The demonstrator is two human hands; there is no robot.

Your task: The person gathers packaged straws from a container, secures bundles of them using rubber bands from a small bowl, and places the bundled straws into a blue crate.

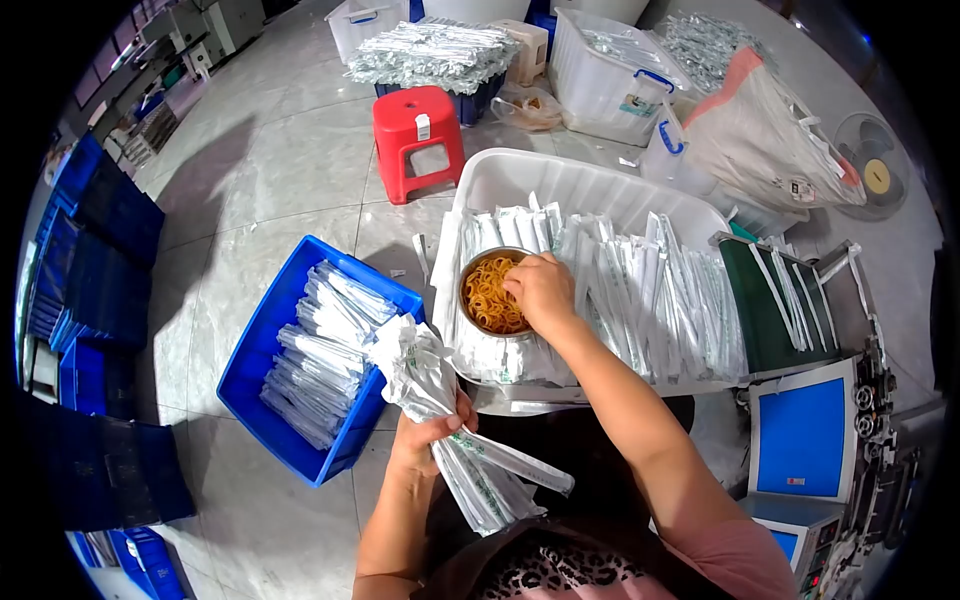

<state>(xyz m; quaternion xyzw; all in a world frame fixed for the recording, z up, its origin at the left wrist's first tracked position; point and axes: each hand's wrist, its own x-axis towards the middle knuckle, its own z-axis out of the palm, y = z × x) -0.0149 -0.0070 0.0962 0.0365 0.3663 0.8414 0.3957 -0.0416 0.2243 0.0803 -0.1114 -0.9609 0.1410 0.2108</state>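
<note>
My left hand (437, 437) is wrapped round the middle of a bundle of slim white wrapped packets (480, 490) with green print. The bundle slants over my lap, its crinkled ends up and to the left; what is inside the wrappers is hidden. With its fingertips in a round metal bowl (520, 332), my right hand (543, 293) pinches at the orange-yellow rubber bands (488, 290) heaped there. The bowl rests on more packets in a large white tub (600, 172) before me.
Left of the tub, a blue crate (268, 292) holds bundled packets. A red stool (417, 140) stands beyond. Farther back are a heaped dark crate (470, 103), a white bin (610, 105) and a sack (765, 135). A machine with a blue panel (800, 440) stands at right.
</note>
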